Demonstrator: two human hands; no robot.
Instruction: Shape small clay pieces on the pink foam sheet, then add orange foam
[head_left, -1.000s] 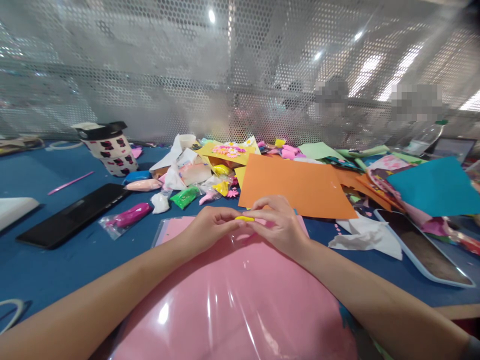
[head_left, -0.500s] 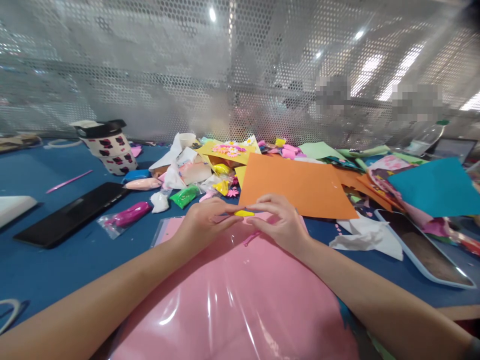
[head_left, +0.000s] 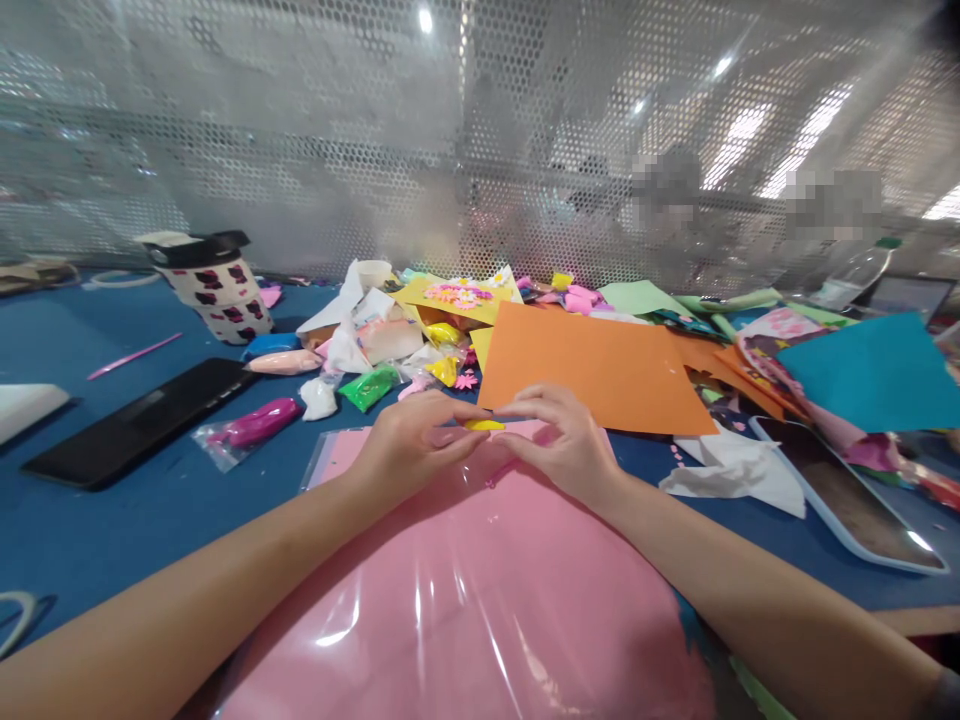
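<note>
A small yellow piece of soft clay (head_left: 484,425), long and tapered, is between the fingertips of both my hands. My left hand (head_left: 405,440) pinches its left end between thumb and forefinger. On the other side, my right hand (head_left: 562,445) has its thumb and forefinger at the right end, the other fingers curled. Both hands are just over a pink sheet (head_left: 480,570) in a shiny clear sleeve. Partly beneath my right fingers, a thin pink stick tool (head_left: 495,480) rests on the sleeve.
Beyond my hands lie an orange paper (head_left: 592,370), bagged green clay (head_left: 369,387) and bagged magenta clay (head_left: 259,423). To the left are a black flat device (head_left: 142,425) and a patterned cup (head_left: 217,290). A phone (head_left: 847,490) and crumpled tissue (head_left: 739,470) lie right.
My hands stay around the yellow clay, with only a slight shift of the fingers. The rest of the table looks the same, apart from a small camera movement.
</note>
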